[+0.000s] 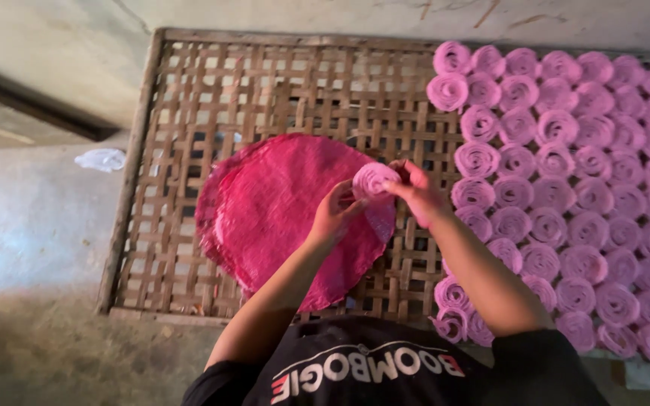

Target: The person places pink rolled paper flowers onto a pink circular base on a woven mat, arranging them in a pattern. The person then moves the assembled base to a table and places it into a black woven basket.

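My left hand (334, 214) and my right hand (415, 188) meet over a woven bamboo tray (212, 98). Between them they hold a pale pink rolled spiral (374, 180), a thin sheet wound into a coil, with its loose end hanging down toward the stack. Just under and left of the hands lies a stack of round, deep pink thin sheets (272, 210). Both hands' fingers pinch the spiral's edges.
Several rows of finished pink spirals (566, 180) cover the right part of the tray, reaching my right arm. A white crumpled scrap (101, 159) lies on the concrete floor left of the tray. A wall runs along the top.
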